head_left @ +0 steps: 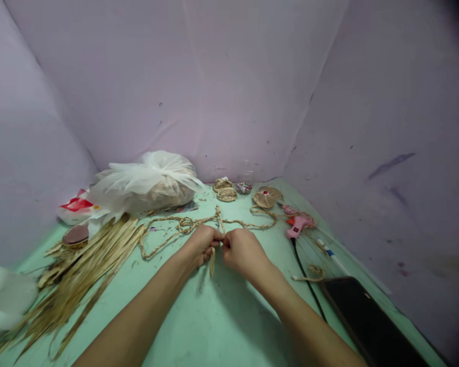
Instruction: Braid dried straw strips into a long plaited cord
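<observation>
Fingers of the left hand and right hand pinch a braided fibre cord, the two hands close together over the tabletop. A pale strip hangs below the left fingers. Beyond the hands, the cord spreads in loops to both sides. Dry leaf strips fan out at left, a white plastic bag behind them; at right lie a pink glue gun and a dark flat device.
</observation>
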`<state>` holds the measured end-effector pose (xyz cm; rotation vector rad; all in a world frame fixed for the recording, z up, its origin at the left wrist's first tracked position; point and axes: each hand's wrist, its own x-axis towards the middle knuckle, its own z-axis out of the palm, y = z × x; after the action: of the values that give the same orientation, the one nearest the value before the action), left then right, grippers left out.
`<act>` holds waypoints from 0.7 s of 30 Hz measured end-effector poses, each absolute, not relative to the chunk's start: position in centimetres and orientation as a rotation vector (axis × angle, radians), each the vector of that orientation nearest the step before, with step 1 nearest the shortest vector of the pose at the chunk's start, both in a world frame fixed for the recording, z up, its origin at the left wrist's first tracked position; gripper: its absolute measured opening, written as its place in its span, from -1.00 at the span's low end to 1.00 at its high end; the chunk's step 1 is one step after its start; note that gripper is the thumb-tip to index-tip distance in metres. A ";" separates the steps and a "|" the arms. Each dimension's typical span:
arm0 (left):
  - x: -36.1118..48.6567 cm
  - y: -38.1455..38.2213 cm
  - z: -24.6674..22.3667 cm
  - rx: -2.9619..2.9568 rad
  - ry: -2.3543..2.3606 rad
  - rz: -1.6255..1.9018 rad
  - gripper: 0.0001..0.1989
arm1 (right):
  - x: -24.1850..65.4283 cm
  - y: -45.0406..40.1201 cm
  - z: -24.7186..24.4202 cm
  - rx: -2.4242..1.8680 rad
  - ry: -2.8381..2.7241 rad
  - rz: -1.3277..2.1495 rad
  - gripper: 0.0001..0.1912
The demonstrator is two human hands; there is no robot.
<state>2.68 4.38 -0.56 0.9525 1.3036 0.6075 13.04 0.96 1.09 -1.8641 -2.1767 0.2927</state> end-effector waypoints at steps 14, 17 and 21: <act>1.1 5.4 -1.5 1.160 1.233 0.579 -0.92 | 15.7 4.0 -0.4 -1.517 -1.447 1.330 -0.85; 1.2 5.2 -1.3 1.189 1.253 0.565 -0.91 | 14.0 3.4 -1.0 -1.461 -1.269 1.582 -0.86; 1.1 5.1 -0.8 1.245 1.290 0.479 -0.96 | 13.8 3.1 -0.9 -1.543 -1.355 1.518 -0.81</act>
<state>1.15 5.13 -0.85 1.2447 1.2899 0.4787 13.76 3.07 -0.90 -1.5432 -1.3549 1.5177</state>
